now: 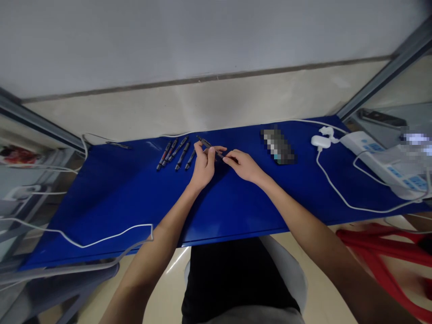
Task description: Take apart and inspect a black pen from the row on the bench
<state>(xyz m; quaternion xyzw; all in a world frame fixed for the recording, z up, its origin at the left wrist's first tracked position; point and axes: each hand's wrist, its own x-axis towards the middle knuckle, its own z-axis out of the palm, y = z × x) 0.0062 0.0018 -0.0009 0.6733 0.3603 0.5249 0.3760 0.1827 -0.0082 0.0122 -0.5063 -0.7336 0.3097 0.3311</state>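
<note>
Head view: clasps a slim, dark plastic pen (204,141) in left grip (204,164), likely for steadiness; pinches a thin dark piece (220,155), perhaps its end, in right grip (245,165). Has slender black pens (182,156) lined up just left of left grip on glossy blue bench (135,202), probably for easy reach.

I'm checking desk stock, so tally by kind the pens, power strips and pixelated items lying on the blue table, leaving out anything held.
Pens: 6 (5 beside the left hand, 1 far left)
Power strip: 1
Pixelated item: 1
Total: 8
</note>
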